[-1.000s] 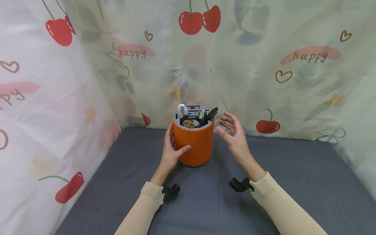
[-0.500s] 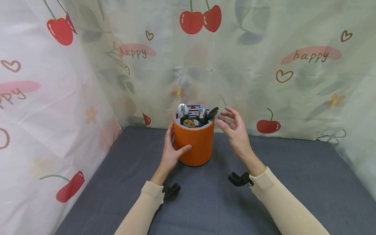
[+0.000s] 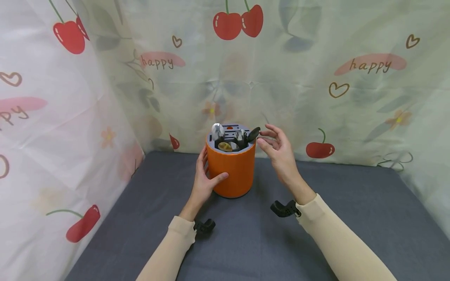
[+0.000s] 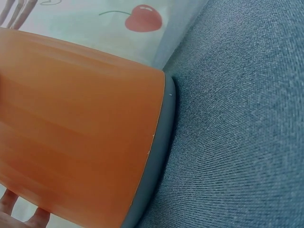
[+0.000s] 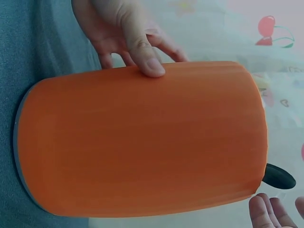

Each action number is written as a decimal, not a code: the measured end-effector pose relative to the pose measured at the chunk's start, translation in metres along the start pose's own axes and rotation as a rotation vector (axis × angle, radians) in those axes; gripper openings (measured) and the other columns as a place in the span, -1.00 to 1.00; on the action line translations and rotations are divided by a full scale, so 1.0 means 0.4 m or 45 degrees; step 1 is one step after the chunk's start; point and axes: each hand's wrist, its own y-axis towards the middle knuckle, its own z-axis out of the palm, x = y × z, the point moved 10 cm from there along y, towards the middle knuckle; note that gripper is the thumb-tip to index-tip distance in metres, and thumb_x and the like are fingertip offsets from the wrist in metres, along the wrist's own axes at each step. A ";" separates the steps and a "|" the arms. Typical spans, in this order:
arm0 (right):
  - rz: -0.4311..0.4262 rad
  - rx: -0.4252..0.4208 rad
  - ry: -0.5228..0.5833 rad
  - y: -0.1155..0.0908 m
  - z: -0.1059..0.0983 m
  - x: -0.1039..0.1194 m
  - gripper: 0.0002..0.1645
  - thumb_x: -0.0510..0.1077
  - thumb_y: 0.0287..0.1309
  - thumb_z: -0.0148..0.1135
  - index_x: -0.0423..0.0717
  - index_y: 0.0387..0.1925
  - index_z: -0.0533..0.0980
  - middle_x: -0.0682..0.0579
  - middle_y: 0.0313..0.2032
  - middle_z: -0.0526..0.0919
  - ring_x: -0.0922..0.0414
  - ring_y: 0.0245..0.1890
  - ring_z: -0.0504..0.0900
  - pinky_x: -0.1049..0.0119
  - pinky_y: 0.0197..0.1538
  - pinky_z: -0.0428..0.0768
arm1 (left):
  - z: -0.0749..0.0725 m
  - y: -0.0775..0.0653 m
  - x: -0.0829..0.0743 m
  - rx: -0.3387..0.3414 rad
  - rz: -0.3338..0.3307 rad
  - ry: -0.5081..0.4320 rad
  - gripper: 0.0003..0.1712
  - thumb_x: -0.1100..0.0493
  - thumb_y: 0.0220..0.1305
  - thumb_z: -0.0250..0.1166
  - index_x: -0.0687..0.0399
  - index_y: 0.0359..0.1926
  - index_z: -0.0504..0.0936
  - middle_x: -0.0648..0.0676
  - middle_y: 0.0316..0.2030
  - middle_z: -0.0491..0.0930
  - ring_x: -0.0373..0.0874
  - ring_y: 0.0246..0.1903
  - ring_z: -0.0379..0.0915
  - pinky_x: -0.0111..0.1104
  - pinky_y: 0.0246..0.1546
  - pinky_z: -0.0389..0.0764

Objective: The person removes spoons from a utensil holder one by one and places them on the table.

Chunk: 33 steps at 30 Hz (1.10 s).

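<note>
An orange cylindrical utensil holder [image 3: 233, 173] with a pale slotted top stands upright on the table. My left hand [image 3: 205, 182] grips its left side, with the thumb on the front and the fingers reaching behind. From the top rise a silver spoon [image 3: 218, 131], another shiny utensil head [image 3: 240, 135] and a black spoon [image 3: 253, 135] leaning out past the right rim. A gold-toned round end [image 3: 225, 146] sits lower in the front opening. My right hand [image 3: 282, 156] is raised at the right rim, its fingers and thumb apart and fingertips close beside the black spoon [image 5: 279, 176].
Dark grey cloth [image 3: 242, 249] covers the table. Behind and to the left hangs a pale curtain [image 3: 291, 93] printed with cherries. Black wrist mounts [image 3: 285, 208] stick out from both sleeves.
My right hand has risen and moved left, bringing its fingertips up to the black spoon. The left hand and the utensil holder have stayed in place.
</note>
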 end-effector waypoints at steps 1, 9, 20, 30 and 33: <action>0.002 -0.002 0.000 0.001 0.001 0.000 -0.31 -0.27 0.47 0.22 -0.13 0.52 0.25 -0.24 0.30 0.40 0.01 0.24 0.52 0.32 0.22 0.56 | 0.000 0.000 0.000 0.001 -0.001 0.002 0.16 0.26 0.35 0.45 -0.21 0.68 -0.14 -0.04 0.63 -0.09 -0.08 0.59 -0.14 0.08 0.57 -0.04; 0.012 -0.029 0.030 0.007 0.010 0.006 -0.33 -0.28 0.47 0.23 -0.14 0.51 0.27 -0.20 0.27 0.43 0.06 0.20 0.53 0.35 0.20 0.55 | -0.008 0.023 0.054 -0.002 -0.003 0.036 0.20 0.30 0.32 0.45 -0.20 0.69 -0.17 -0.05 0.63 -0.11 -0.09 0.59 -0.14 0.06 0.57 -0.02; -0.091 -0.071 -0.069 0.023 0.032 0.031 -0.34 -0.32 0.40 0.31 -0.24 0.44 0.33 -0.29 0.17 0.50 0.10 0.06 0.54 0.35 0.17 0.52 | -0.014 0.022 0.070 -0.018 0.058 0.052 0.19 0.13 0.31 0.51 -0.45 0.66 -0.12 -0.18 0.60 -0.06 -0.18 0.57 -0.09 0.03 0.56 0.04; -0.192 -0.121 -0.253 0.040 0.046 0.037 -0.45 -0.45 0.35 0.28 -0.31 0.33 0.44 -0.33 -0.01 0.58 0.03 -0.11 0.55 0.29 0.01 0.50 | -0.018 0.022 0.072 -0.017 0.062 0.065 0.19 -0.10 0.26 0.53 -0.49 0.65 -0.11 -0.21 0.59 -0.04 -0.17 0.56 -0.07 0.07 0.56 0.05; -0.191 -0.137 -0.281 0.046 0.042 0.033 -0.48 -0.48 0.34 0.26 -0.33 0.30 0.46 -0.33 -0.05 0.62 -0.03 -0.12 0.55 0.27 0.02 0.50 | -0.018 0.022 0.072 -0.014 0.059 0.067 0.19 -0.06 0.28 0.53 -0.44 0.66 -0.11 -0.20 0.59 -0.04 -0.17 0.57 -0.08 0.07 0.56 0.05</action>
